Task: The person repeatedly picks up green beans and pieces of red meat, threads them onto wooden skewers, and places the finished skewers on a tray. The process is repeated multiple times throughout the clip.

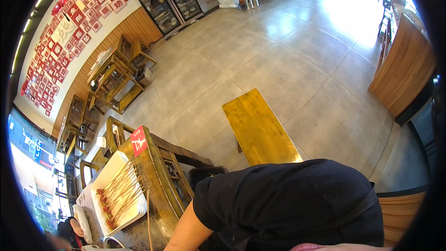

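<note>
Both of my hands are out of view; only a forearm and a black sleeve reach down to the bottom edge. Before me, at the lower left, stands a worn wooden table. A stack of white rectangular trays rests on it, and the top one bears a row of wooden skewers with small reddish pieces of food at their ends. One separate wooden stick lies beside the trays. Part of a white container with a curved handle shows at the bottom edge.
Another person's hand is near a pale wrapped bundle beyond the trays. A red sign is on the table corner. A wooden bench stands on the tiled floor. Wooden tables and stools line the left wall, near a glass-door cabinet.
</note>
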{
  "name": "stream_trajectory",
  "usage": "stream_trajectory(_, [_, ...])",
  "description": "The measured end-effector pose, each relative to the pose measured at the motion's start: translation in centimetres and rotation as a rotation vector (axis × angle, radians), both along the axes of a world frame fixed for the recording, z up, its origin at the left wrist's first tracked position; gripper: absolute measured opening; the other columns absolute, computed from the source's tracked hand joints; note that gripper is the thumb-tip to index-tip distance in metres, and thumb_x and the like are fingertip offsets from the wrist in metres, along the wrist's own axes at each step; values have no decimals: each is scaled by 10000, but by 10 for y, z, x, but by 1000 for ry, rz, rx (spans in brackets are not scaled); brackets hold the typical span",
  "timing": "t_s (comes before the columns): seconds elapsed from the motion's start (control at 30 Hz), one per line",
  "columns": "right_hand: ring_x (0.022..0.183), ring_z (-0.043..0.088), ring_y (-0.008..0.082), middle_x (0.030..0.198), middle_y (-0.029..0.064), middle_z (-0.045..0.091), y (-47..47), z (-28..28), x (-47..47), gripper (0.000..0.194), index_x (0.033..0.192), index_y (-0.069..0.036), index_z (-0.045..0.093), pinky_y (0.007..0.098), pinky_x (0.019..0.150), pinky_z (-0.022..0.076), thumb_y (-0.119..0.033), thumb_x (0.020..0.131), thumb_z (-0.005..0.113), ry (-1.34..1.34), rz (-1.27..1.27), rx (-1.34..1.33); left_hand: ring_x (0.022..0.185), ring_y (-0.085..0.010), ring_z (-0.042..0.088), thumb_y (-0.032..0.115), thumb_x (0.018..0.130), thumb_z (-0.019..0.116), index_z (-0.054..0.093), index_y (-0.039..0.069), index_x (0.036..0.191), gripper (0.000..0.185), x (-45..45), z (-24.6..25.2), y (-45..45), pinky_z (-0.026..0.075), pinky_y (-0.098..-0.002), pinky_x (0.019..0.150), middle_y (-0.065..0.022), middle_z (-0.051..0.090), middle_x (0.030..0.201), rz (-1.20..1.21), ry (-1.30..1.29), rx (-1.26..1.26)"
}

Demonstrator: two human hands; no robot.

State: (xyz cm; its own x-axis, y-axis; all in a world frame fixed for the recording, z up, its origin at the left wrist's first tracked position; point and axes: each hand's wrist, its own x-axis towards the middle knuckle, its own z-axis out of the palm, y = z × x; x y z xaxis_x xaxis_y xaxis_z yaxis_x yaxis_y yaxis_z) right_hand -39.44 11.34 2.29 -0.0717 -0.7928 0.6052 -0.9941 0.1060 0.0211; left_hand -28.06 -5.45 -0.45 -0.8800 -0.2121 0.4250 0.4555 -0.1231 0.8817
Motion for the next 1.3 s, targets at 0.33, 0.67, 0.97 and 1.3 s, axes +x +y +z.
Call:
stream_trajectory(0.33, [725,673,273,789,79,691,1,-1,0,293,839,-183,719,439,545,508,-303,896,457,-6,-25,130,1007,-250,595,-37,849,566,475,-24,1256,417,-5,-2,1,506,-363,861,-163,604,1146,-3,-3,-2])
stream_trajectory(0.67, [695,659,260,770,62,680,5,-10,-1,246,838,-206,686,443,518,487,-346,876,487,-75,-30,21,1013,-248,592,-26,855,563,460,-22,1268,425,-9,-4,2,505,-359,858,-164,598,1155,3,-4,-3])
stream_trajectory(0.97, [687,646,288,733,105,659,-20,-40,-10,253,778,-176,664,459,526,466,-374,854,526,-209,46,-91,1019,-246,590,-15,861,561,446,-20,1278,432,-13,-5,3,504,-355,856,-164,593,1162,3,-8,-3])
stream_trajectory(1.3, [747,658,306,814,118,687,-6,-31,5,250,831,-155,696,457,599,498,-351,842,542,-436,40,59,1025,-244,587,-5,868,559,432,-18,1289,440,-14,-6,1,502,-351,854,-164,588,1170,10,-15,-5])
